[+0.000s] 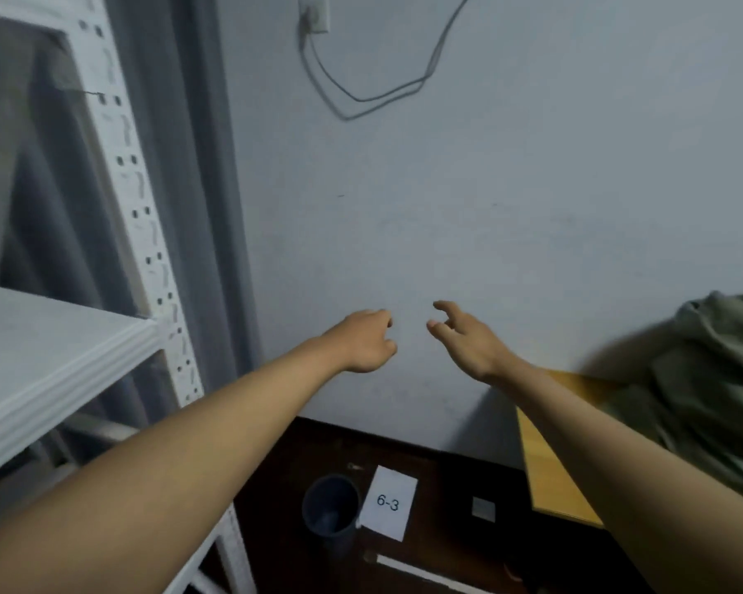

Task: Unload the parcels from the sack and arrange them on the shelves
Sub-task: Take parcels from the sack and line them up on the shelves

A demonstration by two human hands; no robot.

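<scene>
At far left we see the white shelf, bare on top. Our left hand hangs before the wall, fingers loosely curled, holding nothing; our right hand beside it is spread, apart. The green sack lies on the wooden counter, well right of both hands.

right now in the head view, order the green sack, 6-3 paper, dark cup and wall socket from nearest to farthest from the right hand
From the right hand, as the picture shows it:
1. 6-3 paper, below on the floor.
2. Dark cup, below, left of the paper; close to the paper's rank.
3. Green sack, to the right.
4. Wall socket, up top.
</scene>
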